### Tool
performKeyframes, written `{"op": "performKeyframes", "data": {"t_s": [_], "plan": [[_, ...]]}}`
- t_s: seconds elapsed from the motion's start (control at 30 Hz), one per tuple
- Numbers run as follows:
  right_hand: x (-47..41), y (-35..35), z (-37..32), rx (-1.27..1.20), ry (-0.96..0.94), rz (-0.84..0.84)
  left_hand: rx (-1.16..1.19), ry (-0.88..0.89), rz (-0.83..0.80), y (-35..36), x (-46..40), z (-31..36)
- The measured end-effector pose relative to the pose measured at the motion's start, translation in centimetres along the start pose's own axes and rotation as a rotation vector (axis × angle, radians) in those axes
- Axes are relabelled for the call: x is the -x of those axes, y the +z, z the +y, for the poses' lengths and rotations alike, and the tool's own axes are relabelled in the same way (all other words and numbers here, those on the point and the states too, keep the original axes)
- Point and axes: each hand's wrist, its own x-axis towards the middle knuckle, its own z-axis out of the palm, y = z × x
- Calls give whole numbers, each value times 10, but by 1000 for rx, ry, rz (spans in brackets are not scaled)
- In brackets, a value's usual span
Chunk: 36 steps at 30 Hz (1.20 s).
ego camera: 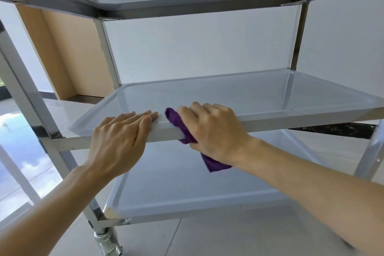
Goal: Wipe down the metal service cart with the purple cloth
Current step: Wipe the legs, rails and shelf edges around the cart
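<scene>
The metal service cart (270, 119) fills the view, seen from low down, with three shelves and steel posts. My right hand (214, 131) grips the purple cloth (178, 122) against the front rim of the middle shelf; the cloth drapes over the rim and its tail hangs below my wrist. My left hand (119, 141) rests on the same rim just left of the cloth, fingers straight on top of the edge and the thumb alongside them.
The top shelf (187, 4) hangs close overhead. The bottom shelf (187, 191) lies under my arms. A caster wheel (107, 241) stands on the pale tiled floor at the lower left. A tan cabinet (68, 52) stands behind the cart on the left, against a white wall.
</scene>
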Motion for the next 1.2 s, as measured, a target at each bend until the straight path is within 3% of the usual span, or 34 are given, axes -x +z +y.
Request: {"op": "performKeyframes", "data": {"t_s": [0.33, 0.63, 0.8, 0.9, 1.03, 1.13, 1.2], "plan": [[100, -20, 129, 32, 230, 46, 9, 26, 37, 5, 1, 15], [12, 7, 14, -42, 4, 107, -25, 61, -24, 2, -1, 25], [12, 9, 15, -47, -15, 146, -10, 127, -78, -24, 1, 2], [20, 9, 28, -42, -26, 141, -167, 222, 6, -52, 5, -19], [33, 5, 46, -19, 0, 160, -319, 253, 298, -90, 12, -52], [48, 5, 62, -17, 30, 198, -202, 163, 457, -105, 19, -66], [55, 5, 70, -29, 47, 182, -68, 119, 442, -107, 19, -65]]}}
